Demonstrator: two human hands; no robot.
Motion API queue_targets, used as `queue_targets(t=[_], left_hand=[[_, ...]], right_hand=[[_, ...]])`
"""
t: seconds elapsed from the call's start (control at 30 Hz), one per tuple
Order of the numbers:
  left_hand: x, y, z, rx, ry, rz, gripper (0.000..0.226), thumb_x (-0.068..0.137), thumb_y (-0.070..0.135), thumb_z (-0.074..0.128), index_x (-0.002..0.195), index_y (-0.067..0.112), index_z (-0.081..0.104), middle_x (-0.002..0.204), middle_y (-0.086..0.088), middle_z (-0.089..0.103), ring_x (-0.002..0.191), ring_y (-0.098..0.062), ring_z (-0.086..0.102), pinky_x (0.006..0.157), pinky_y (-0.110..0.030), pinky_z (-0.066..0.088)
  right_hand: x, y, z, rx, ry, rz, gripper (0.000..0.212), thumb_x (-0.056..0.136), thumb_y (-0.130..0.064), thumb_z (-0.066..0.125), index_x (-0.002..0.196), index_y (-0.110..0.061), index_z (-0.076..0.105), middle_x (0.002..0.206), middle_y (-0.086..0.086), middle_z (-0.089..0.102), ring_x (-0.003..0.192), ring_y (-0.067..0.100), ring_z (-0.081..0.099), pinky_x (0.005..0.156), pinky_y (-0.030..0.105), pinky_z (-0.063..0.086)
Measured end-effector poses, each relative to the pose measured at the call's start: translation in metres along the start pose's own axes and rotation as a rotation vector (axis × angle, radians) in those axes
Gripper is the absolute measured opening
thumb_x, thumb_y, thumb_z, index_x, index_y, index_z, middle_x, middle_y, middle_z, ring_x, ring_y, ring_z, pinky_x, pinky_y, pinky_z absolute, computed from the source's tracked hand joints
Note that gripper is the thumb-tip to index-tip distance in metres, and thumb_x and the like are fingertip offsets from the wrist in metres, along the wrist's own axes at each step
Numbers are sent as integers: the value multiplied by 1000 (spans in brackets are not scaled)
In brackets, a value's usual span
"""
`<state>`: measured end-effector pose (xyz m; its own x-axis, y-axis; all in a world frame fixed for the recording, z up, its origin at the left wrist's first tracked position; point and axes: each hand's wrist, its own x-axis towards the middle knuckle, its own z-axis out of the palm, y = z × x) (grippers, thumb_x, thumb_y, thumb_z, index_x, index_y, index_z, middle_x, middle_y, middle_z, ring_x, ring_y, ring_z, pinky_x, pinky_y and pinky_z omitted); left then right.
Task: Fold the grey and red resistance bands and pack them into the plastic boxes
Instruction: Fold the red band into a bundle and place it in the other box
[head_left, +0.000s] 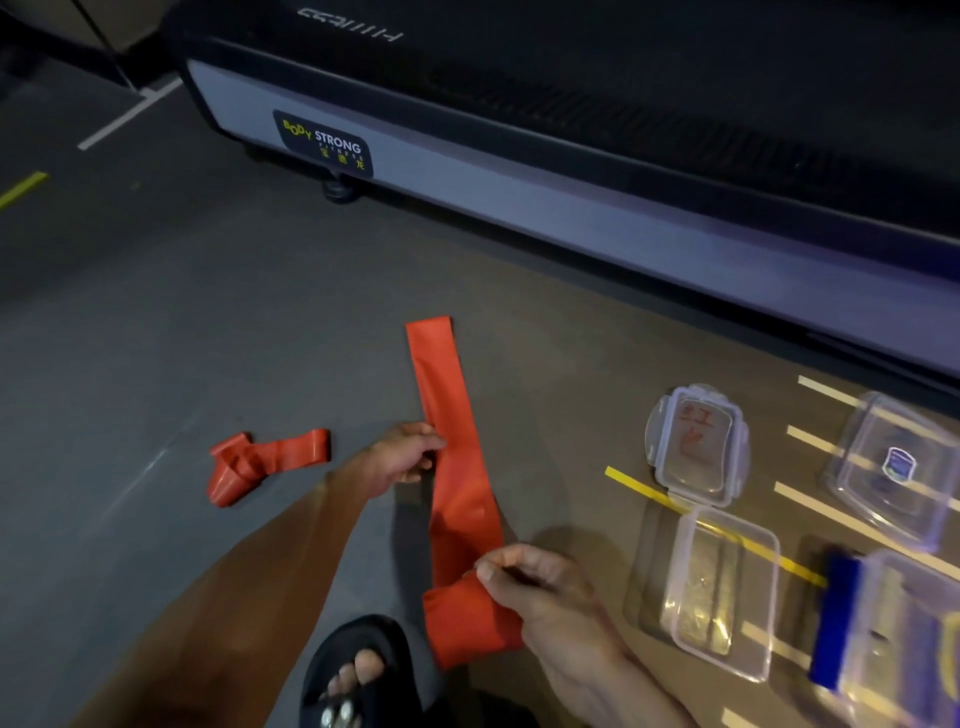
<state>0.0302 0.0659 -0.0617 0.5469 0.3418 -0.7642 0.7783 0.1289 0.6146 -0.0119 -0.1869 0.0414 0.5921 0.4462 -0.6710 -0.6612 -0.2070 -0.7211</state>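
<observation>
A long red resistance band (451, 426) lies stretched on the grey floor, running away from me. My left hand (402, 454) pinches its left edge about halfway along. My right hand (540, 587) grips the near end, which is folded over into a thick wad. A second red band (254, 462) lies crumpled on the floor to the left. An open clear plastic box (724, 592) sits to the right, its lid (696, 447) with red writing lying just beyond it. No grey band is visible.
Two more clear boxes stand at the far right: one empty (893, 467), one with a blue lid (836, 618) against it. A treadmill base (519, 171) runs across the back. My sandalled foot (358, 670) is at the bottom. Yellow and white tape strips mark the floor.
</observation>
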Motion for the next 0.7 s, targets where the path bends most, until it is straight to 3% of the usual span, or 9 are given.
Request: queue_targets(t=[0.1,0.2,0.33,0.47,0.7], left_hand=[[3,4,3,16,61,-7,17,101,24,62,87,22,54,68,5,54,50,-5,54,44,-14,38],[10,5,7,-8,121,13,25,101,9,59,79,19,57,60,0,55,35,0,51,36,-12,35],[7,8,12,-214,124,13,20,98,10,66,81,20,59,58,6,58,43,-1,53,41,-15,36],[6,1,16,-241,142,-18,26,100,8,61,78,21,57,77,4,61,67,-8,54,62,-23,41],[11,2,17,-323,180,9,26,99,6,61,79,21,58,79,3,60,69,-11,53,65,-26,42]], right_hand=[[-3,3,-2,-50,-5,16,10,72,-24,85,73,-16,78,75,3,70,77,14,58,76,30,41],[-4,5,-8,-93,16,7,15,82,-13,83,69,-16,77,71,0,68,74,10,57,71,24,41],[-7,8,-15,-118,63,5,15,86,-4,78,74,-13,77,72,1,69,75,13,58,74,27,41],[-10,12,-20,-129,88,-3,16,88,-4,77,74,-12,76,69,0,67,69,8,57,63,18,41],[-13,18,-26,-160,104,20,17,88,-1,75,74,-12,75,67,-3,68,63,0,58,60,12,42]])
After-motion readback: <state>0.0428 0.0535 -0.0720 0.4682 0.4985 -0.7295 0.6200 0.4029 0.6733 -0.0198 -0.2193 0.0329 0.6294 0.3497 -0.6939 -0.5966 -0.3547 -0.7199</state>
